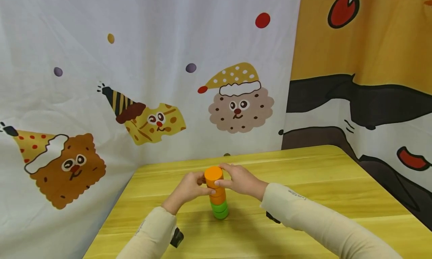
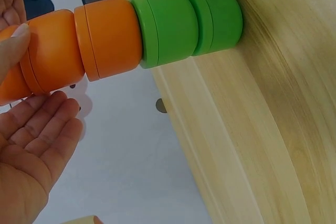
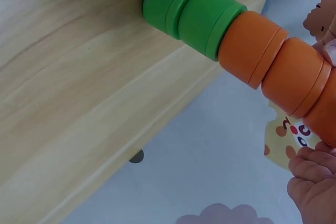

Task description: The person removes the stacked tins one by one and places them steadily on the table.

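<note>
A column of round cylinder blocks stands upright on the table: two green blocks [image 1: 220, 210] at the bottom, orange blocks [image 1: 218, 196] above. At the top sits an orange block [image 1: 213, 174] with a flat upper face. My right hand [image 1: 243, 180] holds this top block from the right, between thumb and fingers. On the left side, my left hand [image 1: 187, 189] holds the orange part just below, its thumb across the front. The left wrist view shows my left palm [image 2: 31, 156] beside the orange blocks [image 2: 107, 38]. In the right wrist view, part of my right hand [image 3: 315, 182] is cut off.
The column stands on a yellow wood-grain table [image 1: 287, 169]. Behind it hangs a white curtain [image 1: 189, 33] printed with cartoon biscuits and cheese. Another printed cloth [image 1: 388, 112] hangs along the right.
</note>
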A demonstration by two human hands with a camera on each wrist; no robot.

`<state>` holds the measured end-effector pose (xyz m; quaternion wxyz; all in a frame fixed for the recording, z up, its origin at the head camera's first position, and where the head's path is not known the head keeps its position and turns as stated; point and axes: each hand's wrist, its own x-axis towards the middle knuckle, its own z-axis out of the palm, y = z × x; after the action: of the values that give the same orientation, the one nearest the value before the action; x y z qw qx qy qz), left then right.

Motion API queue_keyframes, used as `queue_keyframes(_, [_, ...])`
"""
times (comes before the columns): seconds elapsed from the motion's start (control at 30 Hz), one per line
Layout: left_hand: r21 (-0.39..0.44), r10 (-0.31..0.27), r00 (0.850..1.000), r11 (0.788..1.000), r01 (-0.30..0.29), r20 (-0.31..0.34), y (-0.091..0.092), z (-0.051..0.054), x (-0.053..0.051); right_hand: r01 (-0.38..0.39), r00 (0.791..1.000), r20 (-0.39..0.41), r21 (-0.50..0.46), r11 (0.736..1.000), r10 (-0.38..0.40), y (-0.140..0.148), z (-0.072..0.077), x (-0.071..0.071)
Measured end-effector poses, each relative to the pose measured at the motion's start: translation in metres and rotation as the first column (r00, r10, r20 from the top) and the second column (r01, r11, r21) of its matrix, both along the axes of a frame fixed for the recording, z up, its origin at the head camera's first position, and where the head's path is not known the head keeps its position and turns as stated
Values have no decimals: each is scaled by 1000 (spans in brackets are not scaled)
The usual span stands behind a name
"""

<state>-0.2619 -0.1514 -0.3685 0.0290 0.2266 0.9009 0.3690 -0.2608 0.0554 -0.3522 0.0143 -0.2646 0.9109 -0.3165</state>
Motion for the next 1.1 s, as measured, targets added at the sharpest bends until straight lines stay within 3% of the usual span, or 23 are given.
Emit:
queue_keyframes(0.33, [19, -11, 1000, 1000, 11, 7, 0, -1, 1, 3, 1000, -17, -73, 997, -5, 0, -4, 2])
queue_keyframes(0.73, [22, 11, 1000, 1000, -11, 25, -1, 0, 1, 68, 996, -51, -116, 991, -74, 9, 3, 1])
queue_keyframes(1.1, [30, 16, 999, 999, -17, 41, -1, 0, 1, 56, 994, -89, -162, 985, -71, 28, 0, -1])
